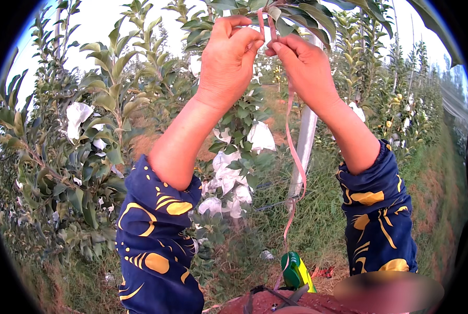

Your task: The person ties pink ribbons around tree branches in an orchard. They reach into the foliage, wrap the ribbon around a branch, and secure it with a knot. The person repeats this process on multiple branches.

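Note:
A pink ribbon (292, 145) loops over a leafy branch (308, 15) at the top of the view. My left hand (234, 55) pinches one side of the loop between thumb and fingertips. On the other side my right hand (304, 62) pinches the ribbon just below the leaves. The two hands are close but apart. From my right hand the ribbon's long tail hangs in a wavy line, past a pale post, down to a green and yellow object (296, 271) near my waist.
A slanting pale post (306, 137) stands behind the ribbon. Fruit trees with white bags (261, 137) fill the left and centre. Thin wires (273, 205) cross low by the post. Tall grass (324, 208) covers the ground, and a red object (323, 272) lies there.

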Demonstrator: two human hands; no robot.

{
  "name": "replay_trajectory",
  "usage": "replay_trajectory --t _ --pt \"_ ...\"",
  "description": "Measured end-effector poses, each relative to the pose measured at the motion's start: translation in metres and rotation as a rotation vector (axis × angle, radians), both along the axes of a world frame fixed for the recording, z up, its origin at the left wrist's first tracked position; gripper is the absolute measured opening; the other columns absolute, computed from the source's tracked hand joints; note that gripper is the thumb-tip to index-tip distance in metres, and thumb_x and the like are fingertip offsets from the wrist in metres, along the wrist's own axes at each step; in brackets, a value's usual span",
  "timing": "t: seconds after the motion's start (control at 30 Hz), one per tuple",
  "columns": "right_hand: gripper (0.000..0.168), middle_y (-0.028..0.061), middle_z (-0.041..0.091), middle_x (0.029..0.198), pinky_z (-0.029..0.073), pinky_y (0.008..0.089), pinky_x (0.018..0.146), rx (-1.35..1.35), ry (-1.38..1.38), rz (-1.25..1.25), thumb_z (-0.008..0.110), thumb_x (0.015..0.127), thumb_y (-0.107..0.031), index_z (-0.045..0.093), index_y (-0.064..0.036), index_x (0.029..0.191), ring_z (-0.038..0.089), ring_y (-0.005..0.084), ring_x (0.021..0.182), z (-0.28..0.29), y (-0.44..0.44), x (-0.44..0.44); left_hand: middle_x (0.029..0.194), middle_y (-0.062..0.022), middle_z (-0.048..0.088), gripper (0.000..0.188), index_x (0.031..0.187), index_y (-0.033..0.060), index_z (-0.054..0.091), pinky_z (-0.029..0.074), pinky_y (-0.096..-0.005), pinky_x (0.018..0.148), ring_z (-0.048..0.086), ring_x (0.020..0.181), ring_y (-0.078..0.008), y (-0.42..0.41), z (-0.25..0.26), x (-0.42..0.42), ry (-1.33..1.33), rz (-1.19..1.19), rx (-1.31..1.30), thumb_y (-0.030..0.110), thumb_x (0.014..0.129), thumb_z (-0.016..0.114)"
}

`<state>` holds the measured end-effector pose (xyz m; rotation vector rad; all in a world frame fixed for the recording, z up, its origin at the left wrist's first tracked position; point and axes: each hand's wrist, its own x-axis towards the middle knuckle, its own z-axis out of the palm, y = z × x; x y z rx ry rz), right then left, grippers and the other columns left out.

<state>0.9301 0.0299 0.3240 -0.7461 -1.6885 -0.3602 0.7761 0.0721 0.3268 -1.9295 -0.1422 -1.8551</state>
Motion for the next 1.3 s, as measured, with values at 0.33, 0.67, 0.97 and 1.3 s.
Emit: replay_trajectory --t 0.33,0.67,0.97,1.3 --pt "0.027 -0.0008 0.057 0.070 0.023 0.0207 0.039 -0.513 0.167 0.494 0.057 0.088 -0.027 0.060 -0.002 0.096 0.031 0.0018 0.047 0.046 0.010 0.013 0.100 -0.0082 0.053 0.010 0.087 0.0090 0.065 0.046 -0.0290 0.071 0.057 0.084 -0.0199 -0.011 -0.030 0.007 0.018 -0.047 -0.175 0.006 0.078 0.065" --pt "0.021 0.0025 0.049 0.066 0.033 0.0206 0.043 -0.703 0.156 0.841 0.048 0.092 -0.014 0.050 0.002 0.106 0.042 0.0083 0.050 0.063 0.017 0.009 0.097 -0.0079 0.058 0.025 0.108 0.0032 0.051 0.040 -0.0173 0.050 0.052 0.061 -0.0059 -0.001 -0.037 0.020 -0.024 -0.594 -0.686 0.008 0.086 0.059" --pt "0.032 0.0108 0.058 0.065 0.043 0.0296 0.054 -0.099 -0.032 -0.089 0.052 0.085 -0.027 0.060 0.001 0.070 0.057 0.0143 0.060 0.052 0.003 0.007 0.074 0.0019 0.054 0.019 0.099 0.0000 0.061 0.033 -0.0189 0.048 0.039 0.052 -0.0024 -0.006 -0.019 -0.009 -0.169 -0.468 -0.618 0.011 0.090 0.049" --pt "0.014 0.0007 0.052 0.076 0.037 0.0218 0.057 -0.402 0.220 0.918 0.049 0.093 -0.016 0.050 -0.002 0.095 0.042 0.0072 0.061 0.025 0.020 0.003 0.061 0.0039 0.045 0.025 0.102 0.0009 0.059 0.019 -0.0195 0.035 0.026 0.039 -0.0029 -0.013 -0.027 0.017 -0.175 -0.987 -1.233 0.022 0.092 0.049"
